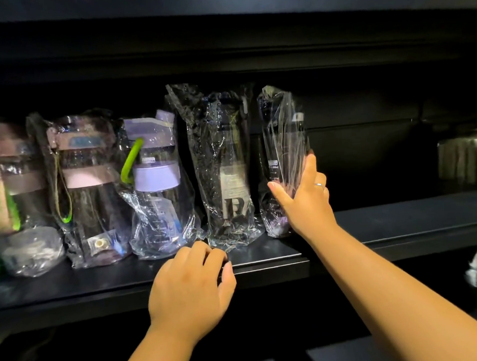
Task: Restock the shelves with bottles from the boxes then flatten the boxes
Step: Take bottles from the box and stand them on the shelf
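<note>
Head view into a black shelf (401, 220), dimly lit. Along its left half, a row of plastic-wrapped bottles standing upright: a pink-banded bottle (86, 184), a purple-banded bottle (156, 185) with a green loop, then a tall dark bottle (225, 167). At the right end of the row, just beside the tall one, a slim bottle (284, 149) in crinkled clear wrap, upright with its base on the shelf. Held low on its body by the right hand (305, 201), thumb across the front and fingers round the far side. A grip that low looks meant to steady the bottle and square it against its neighbour, not to lift it. Left hand (188, 292) resting on the shelf's front lip, fingers loosely curled, holding nothing; likely a brace while reaching in. Bare shelf to the right of the slim bottle, room for more. Pale shapes at far right, too dark to name. No boxes in sight, so flattening judged some way off.
</note>
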`<move>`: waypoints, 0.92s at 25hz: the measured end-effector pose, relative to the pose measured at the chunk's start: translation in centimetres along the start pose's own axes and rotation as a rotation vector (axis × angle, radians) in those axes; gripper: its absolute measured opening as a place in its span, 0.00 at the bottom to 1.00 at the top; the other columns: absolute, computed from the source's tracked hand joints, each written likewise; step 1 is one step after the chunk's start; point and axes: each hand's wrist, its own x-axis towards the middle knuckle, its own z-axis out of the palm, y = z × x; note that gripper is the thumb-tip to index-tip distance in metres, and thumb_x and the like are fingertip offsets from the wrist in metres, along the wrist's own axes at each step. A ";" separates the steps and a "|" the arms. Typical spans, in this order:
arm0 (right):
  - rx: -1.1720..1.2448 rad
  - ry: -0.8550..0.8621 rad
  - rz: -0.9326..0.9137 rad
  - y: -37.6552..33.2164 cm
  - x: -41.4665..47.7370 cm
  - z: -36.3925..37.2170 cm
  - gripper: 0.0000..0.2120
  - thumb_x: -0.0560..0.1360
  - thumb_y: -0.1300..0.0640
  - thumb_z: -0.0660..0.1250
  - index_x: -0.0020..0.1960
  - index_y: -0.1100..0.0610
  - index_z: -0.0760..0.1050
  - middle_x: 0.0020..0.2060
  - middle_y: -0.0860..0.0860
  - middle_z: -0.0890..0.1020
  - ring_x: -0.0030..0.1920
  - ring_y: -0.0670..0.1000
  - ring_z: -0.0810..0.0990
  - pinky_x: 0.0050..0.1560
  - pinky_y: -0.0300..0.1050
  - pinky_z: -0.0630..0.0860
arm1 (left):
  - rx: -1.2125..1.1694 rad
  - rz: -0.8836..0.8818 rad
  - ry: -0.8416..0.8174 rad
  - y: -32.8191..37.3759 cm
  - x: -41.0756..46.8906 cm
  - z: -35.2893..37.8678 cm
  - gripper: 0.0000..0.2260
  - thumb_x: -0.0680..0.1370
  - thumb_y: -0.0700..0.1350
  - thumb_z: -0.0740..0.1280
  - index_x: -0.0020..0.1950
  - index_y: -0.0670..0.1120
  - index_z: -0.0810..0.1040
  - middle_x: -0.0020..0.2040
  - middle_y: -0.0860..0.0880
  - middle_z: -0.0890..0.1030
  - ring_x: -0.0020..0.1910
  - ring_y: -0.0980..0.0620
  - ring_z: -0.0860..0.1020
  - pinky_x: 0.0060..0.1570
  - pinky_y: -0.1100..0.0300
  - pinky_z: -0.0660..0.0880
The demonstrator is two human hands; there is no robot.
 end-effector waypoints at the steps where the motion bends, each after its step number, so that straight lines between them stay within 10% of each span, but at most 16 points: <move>1: -0.012 -0.008 0.016 0.0 0.3 0.0 0.46 0.75 0.31 0.60 0.79 0.46 0.35 0.75 0.58 0.55 0.72 0.61 0.62 0.63 0.59 0.71 | 0.001 0.001 0.005 0.0 0.0 0.1 0.15 0.77 0.53 0.58 0.43 0.48 0.81 0.38 0.51 0.76 0.33 0.47 0.75 0.27 0.55 0.68; 10: 0.048 -0.189 0.170 -0.8 -1.4 -0.8 0.51 0.74 0.35 0.66 0.79 0.48 0.34 0.78 0.56 0.49 0.75 0.61 0.59 0.71 0.59 0.64 | 0.001 -0.033 -0.028 -0.2 0.1 0.4 0.16 0.78 0.53 0.57 0.42 0.48 0.81 0.38 0.51 0.76 0.33 0.48 0.74 0.29 0.56 0.66; 16: -0.371 0.197 -0.242 0.0 -12.6 2.7 0.27 0.78 0.41 0.54 0.70 0.55 0.71 0.71 0.55 0.71 0.72 0.59 0.66 0.73 0.64 0.58 | -0.076 -0.037 0.004 -0.2 -2.3 -0.3 0.18 0.79 0.54 0.59 0.62 0.48 0.81 0.58 0.49 0.81 0.56 0.46 0.80 0.57 0.50 0.69; 19: -0.343 0.144 -0.256 1.8 -18.9 5.8 0.34 0.76 0.41 0.57 0.78 0.55 0.57 0.79 0.59 0.54 0.78 0.64 0.51 0.73 0.66 0.49 | -0.085 -0.140 -0.133 0.2 -9.5 -0.5 0.28 0.79 0.56 0.58 0.79 0.48 0.63 0.79 0.45 0.63 0.78 0.43 0.60 0.75 0.42 0.51; 23: -0.473 -0.278 -0.295 2.9 -31.2 11.9 0.39 0.74 0.39 0.59 0.80 0.52 0.51 0.80 0.58 0.48 0.78 0.64 0.50 0.71 0.70 0.55 | -0.024 -0.238 -0.459 -1.8 -24.2 -1.5 0.34 0.79 0.58 0.57 0.82 0.47 0.53 0.82 0.42 0.53 0.81 0.42 0.52 0.76 0.38 0.51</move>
